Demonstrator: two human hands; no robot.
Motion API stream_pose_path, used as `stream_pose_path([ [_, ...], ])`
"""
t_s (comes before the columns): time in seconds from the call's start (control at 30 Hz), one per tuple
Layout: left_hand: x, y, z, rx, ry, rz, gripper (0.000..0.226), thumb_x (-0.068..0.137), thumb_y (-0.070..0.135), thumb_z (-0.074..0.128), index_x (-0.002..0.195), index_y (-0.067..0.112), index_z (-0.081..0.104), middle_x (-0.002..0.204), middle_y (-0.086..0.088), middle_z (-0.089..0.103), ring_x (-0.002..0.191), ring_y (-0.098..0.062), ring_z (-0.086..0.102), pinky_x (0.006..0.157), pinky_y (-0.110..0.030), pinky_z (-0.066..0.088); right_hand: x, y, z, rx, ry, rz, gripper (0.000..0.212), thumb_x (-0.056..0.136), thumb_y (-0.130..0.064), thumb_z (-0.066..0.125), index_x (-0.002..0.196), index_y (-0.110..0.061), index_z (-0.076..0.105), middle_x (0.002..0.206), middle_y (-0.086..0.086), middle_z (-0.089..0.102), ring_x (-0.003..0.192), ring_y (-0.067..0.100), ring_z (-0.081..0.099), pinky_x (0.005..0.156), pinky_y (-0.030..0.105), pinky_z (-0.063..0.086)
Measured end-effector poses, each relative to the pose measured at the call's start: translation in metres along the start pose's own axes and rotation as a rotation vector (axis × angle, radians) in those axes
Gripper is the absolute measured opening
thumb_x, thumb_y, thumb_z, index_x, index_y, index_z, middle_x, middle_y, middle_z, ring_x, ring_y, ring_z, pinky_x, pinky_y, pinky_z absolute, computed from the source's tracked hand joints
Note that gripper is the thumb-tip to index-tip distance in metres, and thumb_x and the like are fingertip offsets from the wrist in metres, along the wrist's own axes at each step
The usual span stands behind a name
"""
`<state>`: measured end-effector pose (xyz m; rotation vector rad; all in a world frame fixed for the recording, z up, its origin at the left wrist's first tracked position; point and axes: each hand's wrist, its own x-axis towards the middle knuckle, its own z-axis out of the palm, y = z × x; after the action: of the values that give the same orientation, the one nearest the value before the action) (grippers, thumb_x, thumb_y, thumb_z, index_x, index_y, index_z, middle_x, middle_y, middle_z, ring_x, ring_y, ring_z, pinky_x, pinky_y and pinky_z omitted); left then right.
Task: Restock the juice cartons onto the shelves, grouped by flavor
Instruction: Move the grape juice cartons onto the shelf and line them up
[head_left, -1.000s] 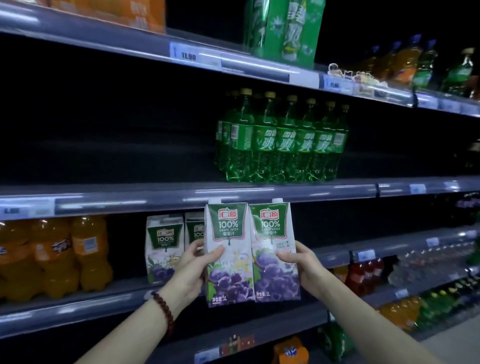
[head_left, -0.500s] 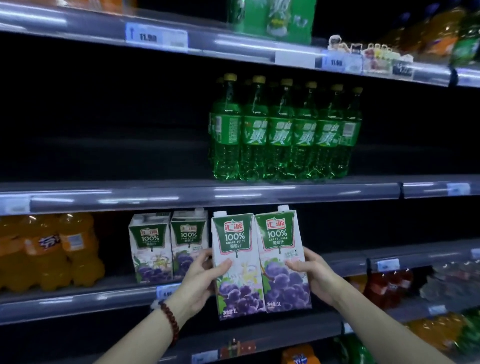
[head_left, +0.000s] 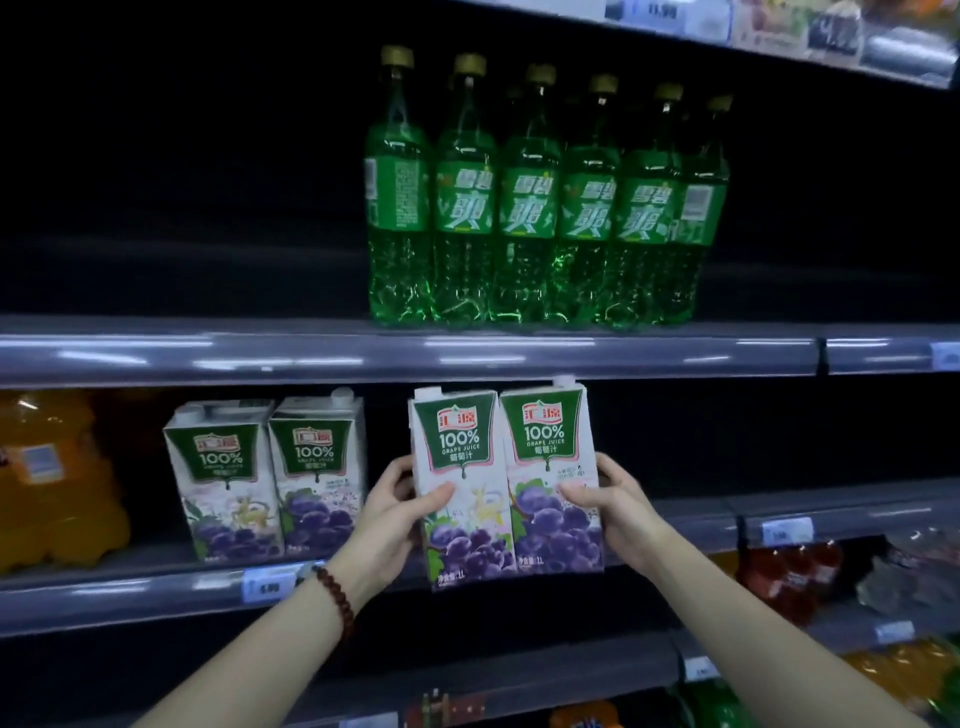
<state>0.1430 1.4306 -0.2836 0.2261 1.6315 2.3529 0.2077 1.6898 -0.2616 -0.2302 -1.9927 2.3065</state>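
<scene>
While two grape cartons (head_left: 506, 483) sit pressed together before the shelf (head_left: 156, 587), I see my left hand (head_left: 395, 519) and right hand (head_left: 613, 499) clamping them, right of two shelved cartons (head_left: 265, 478).

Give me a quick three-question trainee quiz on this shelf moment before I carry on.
1. True or false: the two white-and-purple cardboard grape juice cartons in hand are pressed side by side between the left hand and the right hand.
2. Multiple choice: what stands on the shelf above the held cartons? A) green plastic soda bottles B) red cans C) milk jugs
3. Fill in: the two matching grape cartons already on the grey metal shelf stand to the ___ of the held pair.

Key: 1 true; 2 A; 3 left
</scene>
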Motion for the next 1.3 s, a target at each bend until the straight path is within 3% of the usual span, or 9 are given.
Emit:
stream_pose_path([
  [0.2,0.03,0.0,0.011,-0.015,0.048,0.101,0.065,0.058,0.007,0.081,0.116,0.011,0.053,0.109,-0.011,0.071,0.086,-0.019,0.073,0.061,-0.028,0.057,0.034,0.007,-0.005,0.036,0.04,-0.063,0.059,0.059,-0.001,0.08,0.113,-0.006,0.057,0.103,0.016,0.073,0.089,0.03,0.071,0.071,0.04,0.057],
  [0.3,0.039,-0.001,0.009,-0.017,0.086,0.136,0.061,0.063,0.001,0.079,0.117,0.015,0.052,0.108,-0.01,0.069,0.086,-0.019,0.073,0.061,-0.029,0.058,0.049,0.014,0.002,0.09,0.055,-0.077,0.059,0.053,-0.002,0.08,0.105,-0.015,0.056,0.095,0.012,0.075,0.08,0.023,0.074,0.061,0.03,0.057],
  [0.53,0.052,-0.018,-0.008,-0.003,0.217,0.199,0.054,0.073,-0.007,0.074,0.115,0.017,0.051,0.113,-0.013,0.066,0.092,-0.027,0.071,0.067,-0.034,0.06,0.079,0.044,0.021,0.131,0.067,-0.072,0.062,0.062,0.006,0.08,0.111,-0.016,0.049,0.097,0.016,0.072,0.073,0.021,0.075,0.056,0.027,0.057],
  [0.7,0.055,-0.031,-0.02,0.05,0.208,0.202,0.07,0.061,0.007,0.08,0.123,0.018,0.05,0.111,-0.01,0.068,0.088,-0.018,0.072,0.069,-0.027,0.059,0.088,0.061,0.017,0.136,0.034,-0.072,0.067,0.055,-0.004,0.083,0.113,-0.016,0.053,0.093,0.011,0.076,0.082,0.027,0.074,0.061,0.03,0.059],
  [0.8,0.058,-0.032,-0.022,0.159,0.169,0.199,0.067,0.067,0.009,0.08,0.125,0.022,0.048,0.111,-0.003,0.066,0.087,-0.006,0.071,0.068,-0.017,0.056,0.085,0.065,0.01,0.081,0.029,-0.065,0.07,0.053,-0.017,0.087,0.114,-0.024,0.053,0.098,0.002,0.076,0.089,0.02,0.074,0.068,0.028,0.058],
  [0.93,0.055,-0.031,-0.02,0.31,0.171,0.204,0.067,0.075,0.014,0.079,0.129,0.029,0.043,0.109,0.011,0.062,0.081,0.009,0.067,0.065,-0.006,0.05,0.079,0.064,0.007,-0.052,0.029,-0.06,0.078,0.054,-0.023,0.089,0.122,-0.024,0.05,0.093,-0.004,0.076,0.082,0.01,0.074,0.06,0.017,0.056],
  [1.0,0.051,-0.031,-0.022,0.429,0.2,0.193,0.079,0.073,0.021,0.081,0.139,0.027,0.037,0.115,0.015,0.056,0.094,0.008,0.062,0.082,-0.011,0.049,0.077,0.06,0.004,-0.133,0.012,-0.048,0.085,0.061,-0.017,0.089,0.134,-0.021,0.046,0.098,-0.004,0.074,0.081,0.01,0.074,0.061,0.018,0.056],
  [1.1,0.042,-0.041,-0.023,0.55,0.206,0.118,0.099,0.07,0.025,0.084,0.149,0.025,0.024,0.13,0.007,0.052,0.118,-0.015,0.052,0.107,-0.036,0.04,0.076,0.056,0.001,-0.272,0.003,-0.052,0.087,0.065,-0.015,0.088,0.139,-0.018,0.043,0.104,-0.001,0.072,0.084,0.014,0.074,0.073,0.029,0.06],
  [1.3,0.044,-0.045,-0.02,0.405,0.285,0.084,0.091,0.074,0.007,0.08,0.148,0.02,0.029,0.136,-0.007,0.055,0.121,-0.025,0.055,0.107,-0.047,0.042,0.086,0.051,0.007,-0.343,0.035,-0.081,0.085,0.067,-0.014,0.087,0.139,-0.019,0.043,0.111,0.004,0.07,0.096,0.022,0.07,0.089,0.045,0.056],
])
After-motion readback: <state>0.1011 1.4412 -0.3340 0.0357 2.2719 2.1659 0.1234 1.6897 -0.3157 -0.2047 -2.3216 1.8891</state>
